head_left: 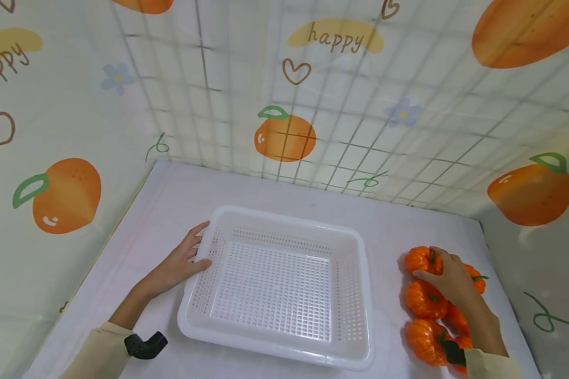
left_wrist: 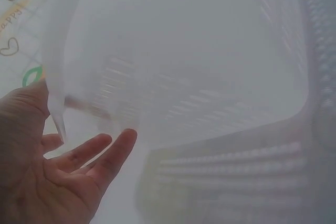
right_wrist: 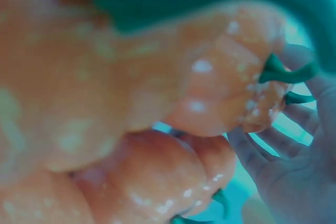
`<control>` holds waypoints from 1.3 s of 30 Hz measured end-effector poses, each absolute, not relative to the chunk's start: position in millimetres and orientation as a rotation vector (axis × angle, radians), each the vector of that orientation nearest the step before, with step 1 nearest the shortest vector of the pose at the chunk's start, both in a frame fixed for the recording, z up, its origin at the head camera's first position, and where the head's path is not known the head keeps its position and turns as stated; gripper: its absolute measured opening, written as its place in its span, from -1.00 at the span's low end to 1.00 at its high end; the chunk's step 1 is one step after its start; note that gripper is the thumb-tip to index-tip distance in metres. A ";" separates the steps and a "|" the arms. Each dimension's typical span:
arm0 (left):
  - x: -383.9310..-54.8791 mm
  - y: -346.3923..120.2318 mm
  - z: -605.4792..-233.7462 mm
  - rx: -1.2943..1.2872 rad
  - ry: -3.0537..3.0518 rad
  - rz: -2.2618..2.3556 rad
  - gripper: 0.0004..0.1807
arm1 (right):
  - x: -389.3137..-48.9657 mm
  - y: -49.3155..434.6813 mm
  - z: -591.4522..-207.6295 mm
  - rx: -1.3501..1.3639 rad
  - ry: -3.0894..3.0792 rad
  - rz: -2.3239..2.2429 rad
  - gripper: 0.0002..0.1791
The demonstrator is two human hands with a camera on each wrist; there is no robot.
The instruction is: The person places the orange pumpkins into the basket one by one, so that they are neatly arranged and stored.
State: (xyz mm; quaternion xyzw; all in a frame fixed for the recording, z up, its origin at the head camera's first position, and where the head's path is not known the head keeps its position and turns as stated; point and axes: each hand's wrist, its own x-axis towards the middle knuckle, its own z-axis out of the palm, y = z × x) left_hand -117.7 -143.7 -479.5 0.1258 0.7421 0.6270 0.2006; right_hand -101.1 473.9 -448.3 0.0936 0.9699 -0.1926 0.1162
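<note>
A white plastic basket [head_left: 271,292] with slotted walls and a perforated bottom sits upright on the table, with nothing in it. My left hand [head_left: 173,269] holds its left rim, the thumb over the rim and the fingers along the outside; the left wrist view shows the hand [left_wrist: 68,177] at the rim's edge. At the right, my right hand [head_left: 450,279] grips the farthest glossy orange pumpkin [head_left: 419,260], thumb and fingers around it. Nearer lie another pumpkin [head_left: 425,300] and a ribbed one [head_left: 425,341]. Others are partly hidden under the right forearm.
A pale cloth covers the table [head_left: 170,192]. Printed curtains [head_left: 284,84] with oranges and hearts enclose the back and sides, a wire grid showing behind the back one. Black wrist devices [head_left: 146,345] sit at both sleeves.
</note>
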 end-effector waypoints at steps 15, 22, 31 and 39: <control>-116.8 -143.8 -479.1 0.370 2.087 1.753 -0.05 | -114.4 431.4 -412.1 0.117 2.963 -0.577 0.04; -116.9 -143.0 -480.5 0.355 2.061 1.771 -0.05 | -119.3 414.2 -401.5 0.087 2.966 -0.595 0.03; -117.0 -141.6 -481.3 0.390 2.092 1.756 -0.04 | -120.6 394.3 -384.9 0.088 2.970 -0.580 0.07; -115.7 -142.2 -479.2 0.400 2.101 1.763 -0.04 | -122.9 374.4 -366.7 -0.067 3.018 -0.583 0.00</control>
